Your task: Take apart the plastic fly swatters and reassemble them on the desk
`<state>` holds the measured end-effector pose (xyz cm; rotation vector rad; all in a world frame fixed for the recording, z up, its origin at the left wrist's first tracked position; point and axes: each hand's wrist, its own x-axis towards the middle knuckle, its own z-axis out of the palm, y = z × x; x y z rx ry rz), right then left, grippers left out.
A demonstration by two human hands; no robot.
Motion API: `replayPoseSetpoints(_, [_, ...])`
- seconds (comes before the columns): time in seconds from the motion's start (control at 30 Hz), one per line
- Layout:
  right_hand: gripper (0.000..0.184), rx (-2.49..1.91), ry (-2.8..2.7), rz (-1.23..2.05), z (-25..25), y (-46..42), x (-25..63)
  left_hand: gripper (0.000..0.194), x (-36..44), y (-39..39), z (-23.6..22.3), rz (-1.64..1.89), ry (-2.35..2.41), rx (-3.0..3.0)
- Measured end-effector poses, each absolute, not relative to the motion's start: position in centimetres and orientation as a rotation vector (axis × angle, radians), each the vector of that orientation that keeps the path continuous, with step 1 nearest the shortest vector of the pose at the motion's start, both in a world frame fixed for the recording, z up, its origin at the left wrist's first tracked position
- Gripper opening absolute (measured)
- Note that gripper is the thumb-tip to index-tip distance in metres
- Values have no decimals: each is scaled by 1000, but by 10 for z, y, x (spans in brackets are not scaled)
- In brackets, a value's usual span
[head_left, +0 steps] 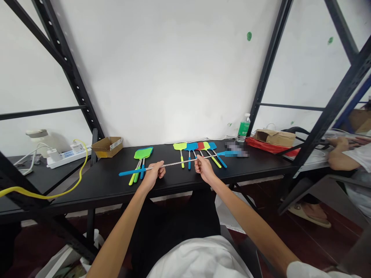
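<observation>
Across the table's front I hold a blue fly swatter (pixel 179 163) with a long metal rod, nearly level. My left hand (pixel 155 173) is closed round the rod beside the blue handle, which points left. Farther along, my right hand (pixel 204 168) pinches the rod toward the blue head at right. Left of my left hand lies a small stack of swatters, a green one (pixel 143 153) on top, with green and blue handles. Behind my right hand lie several shorter ones in a row: yellow-green (pixel 180 146), blue (pixel 191 146), red (pixel 201 146) and others, partly overlapping.
An open cardboard box (pixel 107 147) sits at the black table's left end. At the back right stands a bottle (pixel 243 129) with a green label; a red bag (pixel 263 145) lies beyond. A yellow cable (pixel 82 172) loops at left near a power strip (pixel 68 155). Another person sits far right.
</observation>
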<state>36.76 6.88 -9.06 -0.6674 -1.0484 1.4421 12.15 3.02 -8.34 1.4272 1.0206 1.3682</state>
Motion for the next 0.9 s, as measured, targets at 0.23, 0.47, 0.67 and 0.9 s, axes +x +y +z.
replayPoseSetpoints(0.23, [43,-661,-1051,1436,-94,71,368,46,121,32,-86,1365,1035,1465])
replayPoseSetpoints(0.47, [44,-665,-1071,1428,-92,70,368,47,121,32,-86,1363,1051,1496])
replayPoseSetpoints(0.67, [44,-673,-1070,1421,-91,69,367,48,121,31,-85,1360,1051,1500])
replayPoseSetpoints(0.9, [44,-679,-1076,1417,-91,69,368,48,121,31,-86,1356,1060,1502])
